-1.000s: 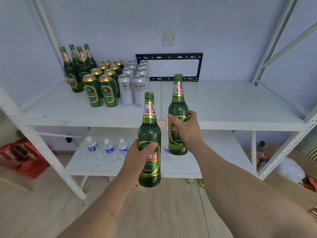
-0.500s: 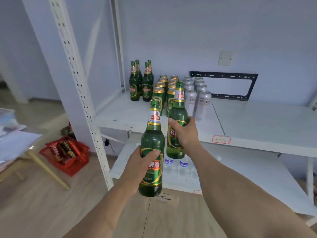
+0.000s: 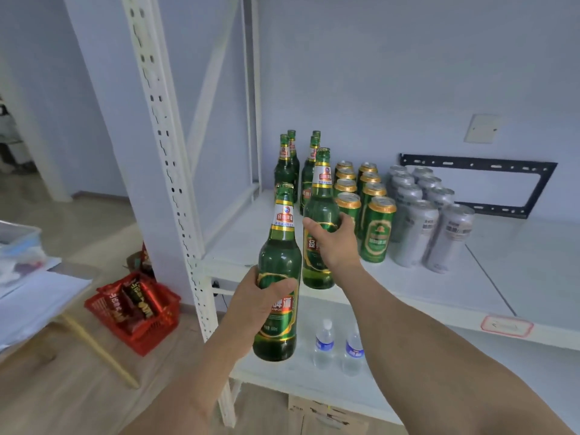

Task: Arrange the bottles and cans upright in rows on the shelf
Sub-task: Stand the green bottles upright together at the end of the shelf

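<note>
My left hand point(image 3: 257, 296) grips a green beer bottle point(image 3: 277, 268) upright, in front of the white shelf's point(image 3: 439, 287) front edge. My right hand point(image 3: 335, 243) holds a second green beer bottle point(image 3: 320, 208) upright, its base just above the shelf near the front left. Behind it several green bottles point(image 3: 285, 171) stand in two rows at the back left. Green and gold cans point(image 3: 376, 233) stand in two rows to their right, then silver cans point(image 3: 430, 227) in two rows.
A perforated white shelf post point(image 3: 169, 171) rises to the left of my hands. Two small water bottles point(image 3: 323, 346) stand on the lower shelf. A red basket of snacks point(image 3: 135, 309) sits on the floor at left, beside a table with papers point(image 3: 28, 296). A black bracket point(image 3: 477, 171) leans on the wall.
My view has swung left and closer to the shelf. Both hands have carried their bottles forward; the right-hand bottle now reaches over the shelf in front of the standing green bottles.
</note>
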